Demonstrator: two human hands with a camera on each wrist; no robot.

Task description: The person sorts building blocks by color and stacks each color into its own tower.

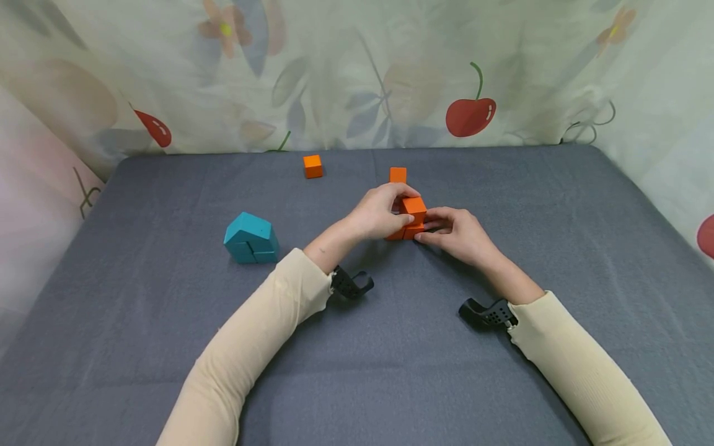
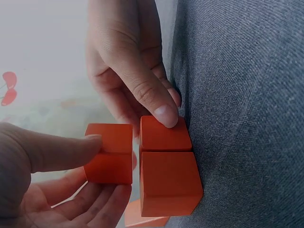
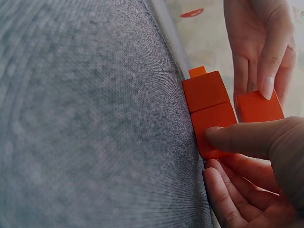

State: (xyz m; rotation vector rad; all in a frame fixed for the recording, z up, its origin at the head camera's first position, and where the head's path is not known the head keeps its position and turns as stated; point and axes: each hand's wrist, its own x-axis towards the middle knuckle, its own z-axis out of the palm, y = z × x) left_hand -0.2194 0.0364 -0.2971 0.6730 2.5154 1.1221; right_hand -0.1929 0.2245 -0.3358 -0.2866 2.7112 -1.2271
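Between the thumb and fingers of my left hand (image 1: 375, 214) is an orange cube (image 1: 414, 206), pinched by its sides. Below it, two orange blocks stand side by side on the cloth: a right one (image 2: 166, 133) and a left one (image 2: 171, 183). In the left wrist view a narrow gap separates the held cube (image 2: 109, 154) from them. My right hand (image 1: 457, 236) grips the right lower block (image 3: 216, 130), thumb on its near face and fingers at its outer side. Behind the group stands another orange block (image 1: 398, 174), partly hidden by my left hand.
A lone orange cube (image 1: 313, 166) lies near the back edge of the grey cloth-covered table (image 1: 362, 384). Left of my left forearm stands a teal block shape (image 1: 251, 238) with a slanted top and visible seams. A patterned curtain (image 1: 346, 74) hangs behind the table.
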